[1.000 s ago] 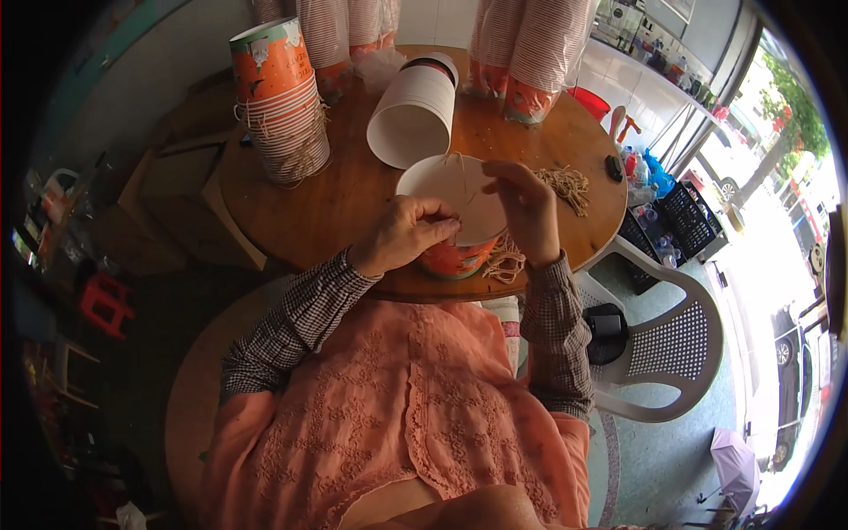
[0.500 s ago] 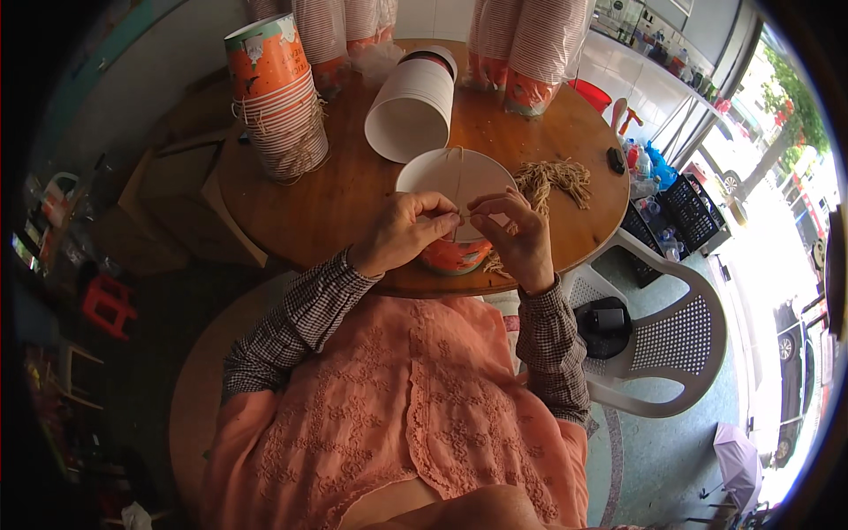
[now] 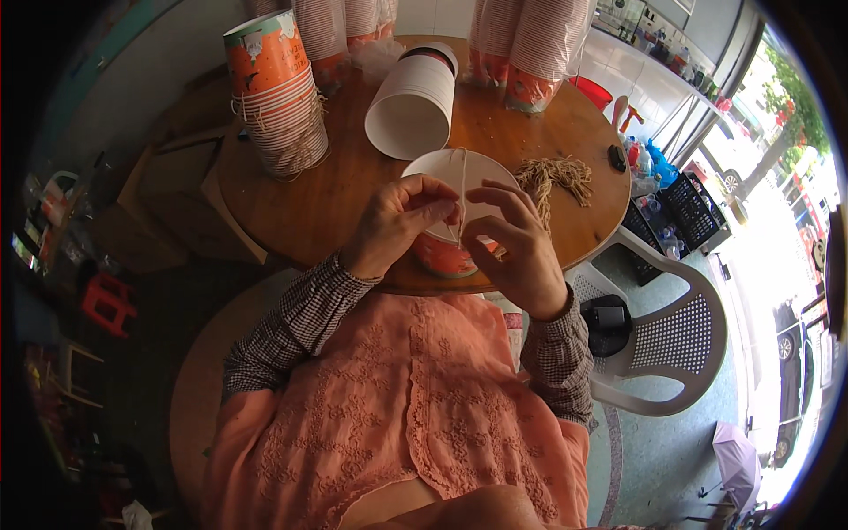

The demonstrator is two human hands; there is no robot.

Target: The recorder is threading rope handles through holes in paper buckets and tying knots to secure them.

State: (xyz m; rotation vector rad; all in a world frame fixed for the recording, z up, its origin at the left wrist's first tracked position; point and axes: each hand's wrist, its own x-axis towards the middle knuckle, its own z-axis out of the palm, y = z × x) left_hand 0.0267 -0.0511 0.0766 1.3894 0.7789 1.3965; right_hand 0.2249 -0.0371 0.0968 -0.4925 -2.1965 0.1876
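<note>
An orange paper bucket (image 3: 446,259) with a white inside stands at the table's near edge, right in front of me. A thin pale string (image 3: 463,181) runs across its mouth from the far rim toward me. Over the near left rim, my left hand (image 3: 397,221) pinches the string between thumb and fingers. My right hand (image 3: 521,247) is at the near right rim, its thumb and forefinger apart beside the string. A bundle of tan strings (image 3: 556,179) lies on the table just right of the bucket, partly behind my right hand.
A stack of orange buckets (image 3: 281,97) with strings stands at the left of the round wooden table (image 3: 344,208). White-sided nested buckets (image 3: 411,110) lie beyond. Plastic-wrapped stacks (image 3: 534,53) line the back. A grey plastic chair (image 3: 671,344) is at the right.
My right hand has moved down and its fingers have come apart from their pinch. My left hand has shifted slightly left. The string over the bucket's mouth now shows more plainly.
</note>
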